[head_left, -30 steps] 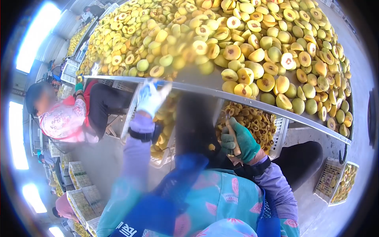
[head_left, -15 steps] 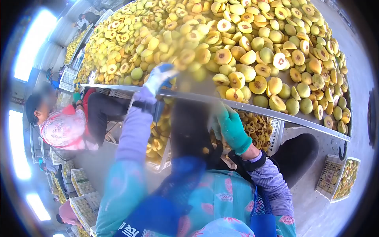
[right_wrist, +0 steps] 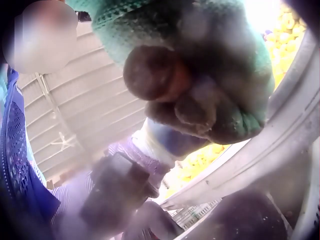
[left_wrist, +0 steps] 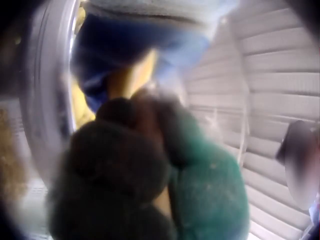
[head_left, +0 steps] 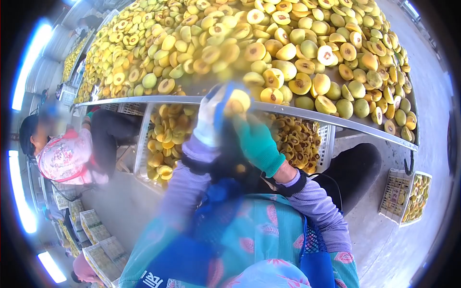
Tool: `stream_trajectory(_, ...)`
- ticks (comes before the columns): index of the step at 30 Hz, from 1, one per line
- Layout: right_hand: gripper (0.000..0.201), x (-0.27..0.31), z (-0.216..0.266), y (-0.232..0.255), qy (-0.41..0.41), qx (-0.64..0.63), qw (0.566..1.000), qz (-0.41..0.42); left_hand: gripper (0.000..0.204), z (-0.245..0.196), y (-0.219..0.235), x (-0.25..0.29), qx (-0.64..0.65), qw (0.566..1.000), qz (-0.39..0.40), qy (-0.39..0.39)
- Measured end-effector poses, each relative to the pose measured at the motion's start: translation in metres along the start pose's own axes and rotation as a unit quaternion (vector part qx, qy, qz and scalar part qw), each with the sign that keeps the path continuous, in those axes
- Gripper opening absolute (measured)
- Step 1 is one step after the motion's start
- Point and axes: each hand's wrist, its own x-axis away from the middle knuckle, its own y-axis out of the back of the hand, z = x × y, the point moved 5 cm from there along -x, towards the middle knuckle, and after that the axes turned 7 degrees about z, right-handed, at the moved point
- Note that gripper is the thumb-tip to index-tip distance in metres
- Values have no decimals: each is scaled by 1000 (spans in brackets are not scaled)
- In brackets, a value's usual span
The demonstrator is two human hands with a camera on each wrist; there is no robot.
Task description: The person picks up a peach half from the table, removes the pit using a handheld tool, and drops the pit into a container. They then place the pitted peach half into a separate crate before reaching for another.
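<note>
My left hand (head_left: 207,122), in a white and blue glove, holds a yellow peach half (head_left: 237,102) just in front of the table edge, its cut face showing. Close against it is my right hand (head_left: 259,146) in a green glove, its fingertips at the fruit. That hand grips a tool with a wooden handle (left_wrist: 163,204); its working end is hidden at the fruit. In the left wrist view the dark blue palm of the left glove surrounds the peach half, with the green fingers (left_wrist: 210,185) right below.
Halved peaches (head_left: 297,62) heap the table, bounded by a metal rim (head_left: 331,121). Below stand a crate of peach halves (head_left: 163,144) and one of brownish cut-out pieces (head_left: 297,144). Another crate (head_left: 406,197) sits on the floor at right. A seated person (head_left: 67,153) is at left.
The left hand went from the table edge to the heap, then came back right with a peach half. The right hand, with the wooden-handled tool, rose from over the crate to meet it.
</note>
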Motion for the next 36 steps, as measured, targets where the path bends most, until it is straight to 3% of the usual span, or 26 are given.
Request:
stream_trajectory(1, 49, 1, 0, -4, -7, 21, 999, 24, 38, -12, -1, -1, -107, 993, 1, -38)
stream_trajectory(2, 44, 4, -1, -8, 27, 29, 999, -9, 38, -8, -5, 2, -108, 993, -44, -33)
stream_trajectory(4, 30, 11, -8, -13, 15, -121, 992, 5, 36, 7, -18, 11, -108, 985, -134, -23)
stream_trajectory(5, 22, 17, -17, -16, -32, -275, 959, 57, 35, 10, -23, 13, -97, 989, -103, -32)
stream_trajectory(7, 24, 21, -19, -30, -106, -527, 829, 153, 29, 20, -26, 26, -137, 978, -148, -54)
stream_trajectory(8, 31, 21, -14, -33, -140, -622, 748, 185, 29, 13, -21, 25, -139, 983, -119, -32)
stream_trajectory(9, 38, 21, -7, -36, -179, -704, 654, 211, 28, 23, -21, 30, 34, 993, -104, 32)
stream_trajectory(11, 44, 20, 11, -38, -187, -772, 545, 268, 25, 22, -15, 40, -71, 981, -175, -36)
stream_trajectory(12, 47, 22, 20, -40, -193, -801, 487, 289, 28, 33, -10, 53, -72, 987, -139, 44)
stream_trajectory(14, 47, 27, 30, -38, -170, -792, 514, 283, 33, 39, 26, 79, -65, 976, -70, 198)
stream_trajectory(16, 47, 25, 17, -20, -150, -789, 547, 234, 29, 82, 57, 112, -338, 929, -77, 132)
stream_trajectory(17, 46, 23, 4, -17, -179, -799, 541, 194, 32, 112, 72, 123, -256, 911, -49, 319)
stream_trajectory(18, 45, 21, -12, -20, -211, -790, 556, 149, 34, 138, 77, 142, -159, 853, -20, 496)
stream_trajectory(19, 45, 19, -15, -24, -224, -770, 579, 148, 34, 165, 63, 141, -322, 806, 142, 476)
stream_trajectory(22, 42, 16, -4, -43, -248, -711, 636, 166, 30, 214, 37, 172, -480, 724, 206, 450)
stream_trajectory(23, 40, 16, 1, -45, -252, -690, 656, 172, 30, 215, 40, 179, -458, 767, 174, 414)
stream_trajectory(25, 43, 14, 4, -44, -258, -677, 670, 162, 34, 213, 50, 202, -453, 770, 167, 417)
stream_trajectory(26, 45, 10, 4, -44, -258, -671, 677, 159, 36, 202, 62, 206, -452, 771, 163, 418)
stream_trajectory(27, 44, 7, 3, -46, -259, -678, 668, 161, 38, 195, 73, 218, -407, 756, 209, 468)
stream_trajectory(29, 43, 3, 3, -57, -274, -671, 671, 157, 32, 184, 102, 247, -407, 732, 149, 526)
stream_trajectory(31, 42, 4, 14, -58, -299, -638, 697, 136, 28, 251, 104, 343, -460, 740, 83, 483)
stream_trajectory(32, 41, 4, 16, -58, -296, -609, 725, 127, 29, 215, 120, 330, -357, 701, 15, 617)
stream_trajectory(33, 40, 5, 13, -58, -292, -580, 751, 117, 34, 262, 108, 377, -411, 746, 135, 507)
stream_trajectory(34, 39, 4, 8, -54, -287, -551, 776, 107, 37, 238, 121, 370, -333, 739, 70, 582)
stream_trajectory(35, 39, 2, 0, -45, -278, -514, 807, 82, 41, 219, 132, 347, -286, 711, 183, 615)
stream_trajectory(36, 40, 2, -9, -40, -291, -549, 780, 79, 48, 230, 137, 345, -384, 684, 184, 593)
